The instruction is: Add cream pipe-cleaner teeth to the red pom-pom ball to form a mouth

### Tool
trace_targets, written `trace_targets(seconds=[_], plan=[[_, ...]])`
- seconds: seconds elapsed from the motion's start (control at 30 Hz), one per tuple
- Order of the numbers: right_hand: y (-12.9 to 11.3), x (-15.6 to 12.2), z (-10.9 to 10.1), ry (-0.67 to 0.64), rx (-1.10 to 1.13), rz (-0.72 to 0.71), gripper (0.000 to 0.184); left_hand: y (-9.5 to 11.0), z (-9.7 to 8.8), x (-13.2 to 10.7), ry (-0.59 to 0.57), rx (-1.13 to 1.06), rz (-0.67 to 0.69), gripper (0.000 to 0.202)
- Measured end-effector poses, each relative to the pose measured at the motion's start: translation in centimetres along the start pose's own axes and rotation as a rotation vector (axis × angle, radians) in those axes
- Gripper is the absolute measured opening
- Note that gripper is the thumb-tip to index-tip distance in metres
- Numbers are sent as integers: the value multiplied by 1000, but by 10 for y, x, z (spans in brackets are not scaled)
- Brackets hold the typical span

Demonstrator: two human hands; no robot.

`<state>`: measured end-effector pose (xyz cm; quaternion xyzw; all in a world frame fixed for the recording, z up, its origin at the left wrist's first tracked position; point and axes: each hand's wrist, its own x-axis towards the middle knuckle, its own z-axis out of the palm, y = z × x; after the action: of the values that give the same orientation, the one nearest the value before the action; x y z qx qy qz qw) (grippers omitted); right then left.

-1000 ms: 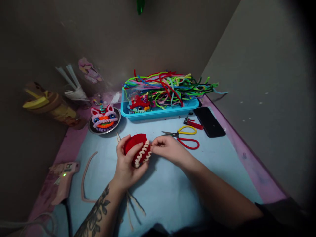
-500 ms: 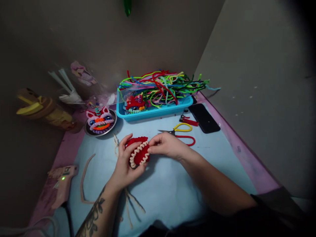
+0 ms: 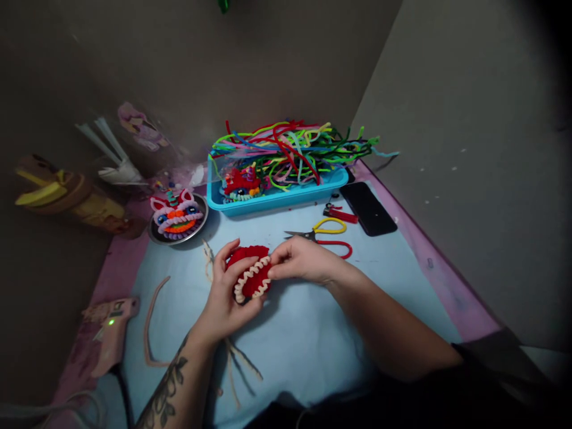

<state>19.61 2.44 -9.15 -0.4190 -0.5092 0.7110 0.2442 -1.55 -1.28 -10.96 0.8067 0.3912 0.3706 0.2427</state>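
A red fuzzy pipe-cleaner piece (image 3: 250,253) is gripped by my left hand (image 3: 226,301), thumb below and fingers over its top left. Along its front runs a cream coiled pipe cleaner (image 3: 240,290), bent into a curve open to the right. My right hand (image 3: 308,260) pinches the cream coil at the piece's right edge; its fingertips partly hide that spot. Just behind my right hand lie scissors (image 3: 331,243) with one yellow and one red handle. Loose cream pipe cleaners (image 3: 208,262) lie beside my left hand.
A blue tray (image 3: 277,201) of colourful pipe cleaners stands at the back, with a red lion head inside. Another lion head (image 3: 179,220) sits in a metal bowl (image 3: 203,221). A glue gun (image 3: 114,333) is at left; a red lighter (image 3: 342,215) and phone (image 3: 369,208) are at right.
Both hands keep their hold on the red piece and cream coil with hardly any movement. The view has shifted slightly, moving the background things a little left and up.
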Motion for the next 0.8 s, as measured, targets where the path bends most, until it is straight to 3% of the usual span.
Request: trace_targets(seconds=[0.2, 0.5, 0.63, 0.8], plan=[[-1, 4, 12, 91, 281, -1, 28, -1, 0, 3, 22, 11, -79, 60], [9, 14, 42, 260, 590, -109, 34, -2, 3, 4, 146, 78, -111, 58], [9, 12, 43, 333, 502, -117, 30, -2, 3, 3, 158, 113, -95, 59], [3, 6, 32, 319, 268, -10, 21, -2, 3, 2, 156, 162, -50, 62]])
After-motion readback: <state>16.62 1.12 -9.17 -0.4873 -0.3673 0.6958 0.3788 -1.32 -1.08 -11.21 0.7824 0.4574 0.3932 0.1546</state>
